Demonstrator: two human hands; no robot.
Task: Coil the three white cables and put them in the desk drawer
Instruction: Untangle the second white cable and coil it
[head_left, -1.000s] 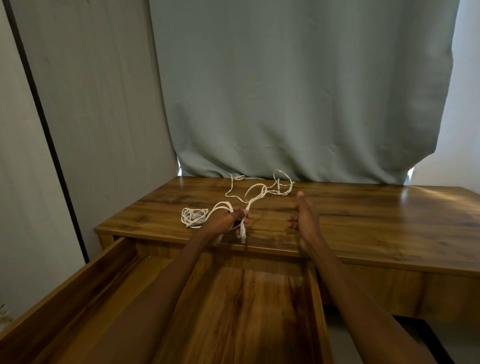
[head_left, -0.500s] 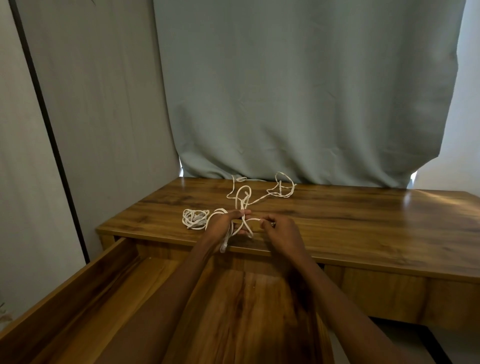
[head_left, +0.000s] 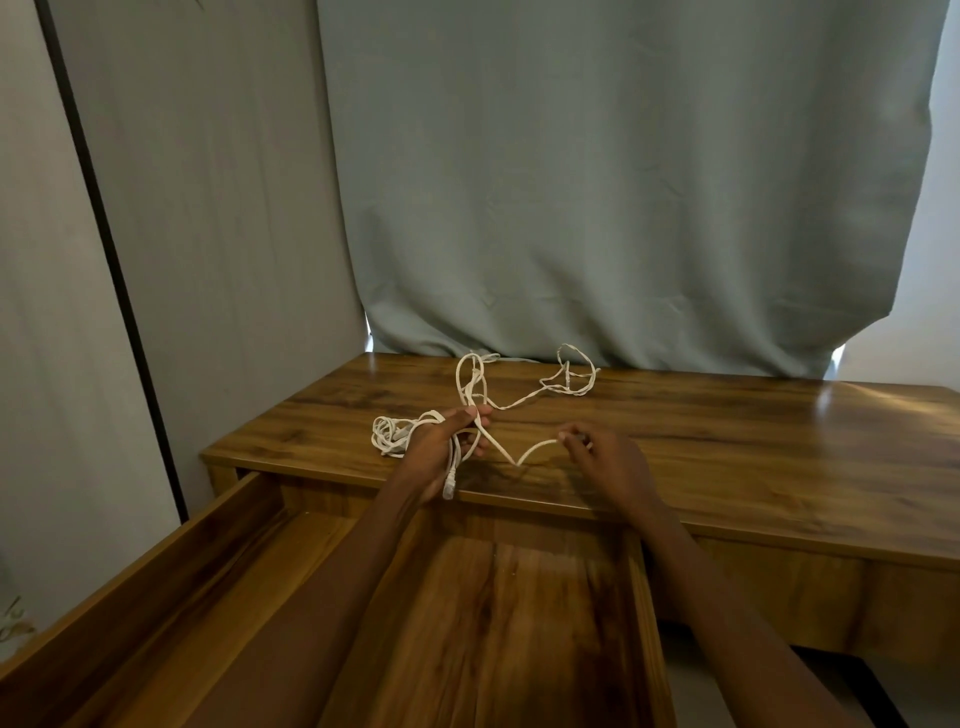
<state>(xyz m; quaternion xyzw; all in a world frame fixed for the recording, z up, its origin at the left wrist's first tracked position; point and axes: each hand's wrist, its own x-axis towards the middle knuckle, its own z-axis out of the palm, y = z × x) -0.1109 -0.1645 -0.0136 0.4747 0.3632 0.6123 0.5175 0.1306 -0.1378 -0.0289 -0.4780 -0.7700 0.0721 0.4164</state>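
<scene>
Pinching white cable (head_left: 524, 452): both hands; wooden desk (head_left: 727, 441), open drawer (head_left: 519, 623), grey curtain (head_left: 623, 182) behind.

No readable text, labels, brand names, numbers or signs appear anywhere in the view
</scene>
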